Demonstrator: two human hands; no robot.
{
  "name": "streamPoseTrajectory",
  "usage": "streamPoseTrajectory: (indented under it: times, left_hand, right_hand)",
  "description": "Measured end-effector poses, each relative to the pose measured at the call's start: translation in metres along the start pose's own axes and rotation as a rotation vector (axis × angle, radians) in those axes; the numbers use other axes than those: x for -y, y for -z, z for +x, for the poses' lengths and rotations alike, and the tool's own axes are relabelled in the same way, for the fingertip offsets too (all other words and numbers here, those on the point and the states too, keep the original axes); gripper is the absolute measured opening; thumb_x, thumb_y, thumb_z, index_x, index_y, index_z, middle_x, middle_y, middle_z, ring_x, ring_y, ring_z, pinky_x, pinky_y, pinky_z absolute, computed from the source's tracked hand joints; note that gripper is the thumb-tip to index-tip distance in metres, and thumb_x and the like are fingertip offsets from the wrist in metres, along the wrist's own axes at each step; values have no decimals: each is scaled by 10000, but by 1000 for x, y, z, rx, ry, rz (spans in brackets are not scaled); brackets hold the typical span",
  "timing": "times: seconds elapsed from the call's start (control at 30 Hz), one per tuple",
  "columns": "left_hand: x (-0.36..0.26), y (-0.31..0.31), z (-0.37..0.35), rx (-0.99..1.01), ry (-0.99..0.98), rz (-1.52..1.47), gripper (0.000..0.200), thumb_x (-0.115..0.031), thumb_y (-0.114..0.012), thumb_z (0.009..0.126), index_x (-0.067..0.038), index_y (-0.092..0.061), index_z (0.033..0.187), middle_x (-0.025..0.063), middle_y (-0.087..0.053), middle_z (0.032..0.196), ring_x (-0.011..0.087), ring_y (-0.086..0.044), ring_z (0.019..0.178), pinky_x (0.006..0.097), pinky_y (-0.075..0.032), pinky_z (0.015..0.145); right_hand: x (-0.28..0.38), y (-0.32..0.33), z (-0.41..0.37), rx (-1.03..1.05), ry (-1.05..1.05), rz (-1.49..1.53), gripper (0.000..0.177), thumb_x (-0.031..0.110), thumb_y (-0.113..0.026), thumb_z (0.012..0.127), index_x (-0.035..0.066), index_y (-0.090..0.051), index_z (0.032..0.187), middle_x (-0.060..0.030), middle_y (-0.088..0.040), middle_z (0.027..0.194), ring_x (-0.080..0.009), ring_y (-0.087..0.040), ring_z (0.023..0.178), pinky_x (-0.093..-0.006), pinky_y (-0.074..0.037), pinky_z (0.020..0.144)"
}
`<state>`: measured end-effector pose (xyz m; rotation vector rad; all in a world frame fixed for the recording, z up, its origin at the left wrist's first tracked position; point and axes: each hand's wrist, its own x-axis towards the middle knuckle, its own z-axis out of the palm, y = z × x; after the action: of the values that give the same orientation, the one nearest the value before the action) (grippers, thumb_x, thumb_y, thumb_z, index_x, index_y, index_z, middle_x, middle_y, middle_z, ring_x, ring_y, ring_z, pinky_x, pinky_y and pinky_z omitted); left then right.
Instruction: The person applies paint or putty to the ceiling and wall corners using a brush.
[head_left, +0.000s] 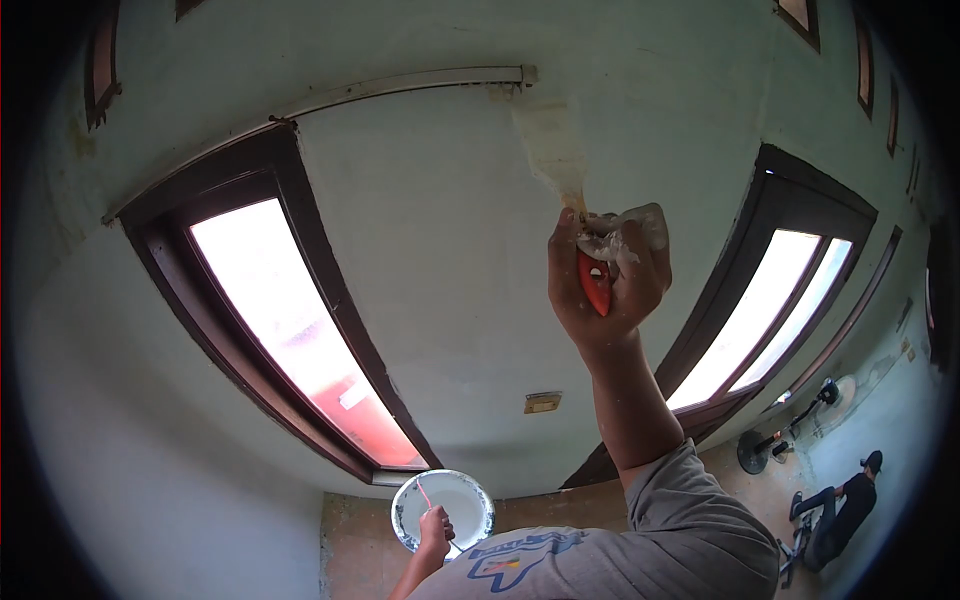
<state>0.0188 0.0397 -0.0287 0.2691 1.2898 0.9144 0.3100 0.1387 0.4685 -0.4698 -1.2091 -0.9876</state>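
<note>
My right hand [612,275] is raised in front of the wall, its fingers closed around a paintbrush with a red handle [596,285]. The handle end has a hole and points down towards me; the brush's tip reaches the wall, partly hidden by my fingers. White smears cover some of those fingers. Just above the brush, a wet-looking yellowish patch [553,145] runs up to a thin trunking strip [430,85]. Low down, my left hand [435,530] is closed on the handle of a white bucket [483,515], whose rim is stained dark.
A dark-framed window [300,330] stands on the left and another dark frame [765,290] on the right. A wall switch plate [543,402] sits between them. At the lower right are a standing fan [755,452] and a person in dark clothes [845,515].
</note>
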Motion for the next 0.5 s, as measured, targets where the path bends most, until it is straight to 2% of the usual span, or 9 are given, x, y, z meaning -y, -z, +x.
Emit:
streamPoseTrajectory:
  times: [0.13, 0.2, 0.3, 0.43, 0.5]
  left_hand:
    - [-1, 0, -1, -7, 17, 7, 203, -100, -487, 775, -175, -349, 647, -62, -261, 527, 75, -210, 378, 276, -156, 379]
    - [0, 3, -1, 6, 9, -3, 202, -100, -489, 777, -174, -352, 649, -63, -264, 530, 74, -211, 379, 277, -156, 379]
    - [2, 3, 0, 11, 3, -11, 205, -100, -495, 779, -174, -355, 649, -65, -267, 532, 71, -211, 380, 277, -155, 380]
    - [3, 2, 1, 11, 3, 2, 215, -100, -501, 783, -175, -353, 646, -67, -262, 536, 70, -206, 385, 275, -154, 383]
    - [3, 3, 2, 24, 3, 11, 207, -100, -492, 780, -176, -349, 651, -60, -259, 537, 76, -212, 391, 282, -156, 392]
  right_hand:
    - [9, 10, -2, 81, -40, 26, 285, -101, -722, 707, 21, -500, 836, -85, -548, 711, -169, -480, 549, -276, -335, 417]
    - [8, 8, 1, -68, -13, 50, 301, -102, -713, 707, 12, -498, 882, -86, -550, 708, -167, -500, 561, -264, -347, 422]
    - [1, 2, 7, -120, 41, 3, 330, -105, -714, 704, 4, -493, 924, -86, -557, 704, -169, -526, 582, -255, -367, 429]
    - [-5, -1, 9, -92, 107, -26, 322, -107, -711, 707, 1, -497, 921, -88, -558, 709, -176, -531, 588, -254, -377, 433]
    - [-4, 4, 7, 26, 133, -79, 563, -107, -731, 771, -16, -422, 1233, -127, -606, 842, -192, -617, 685, -230, -475, 443]
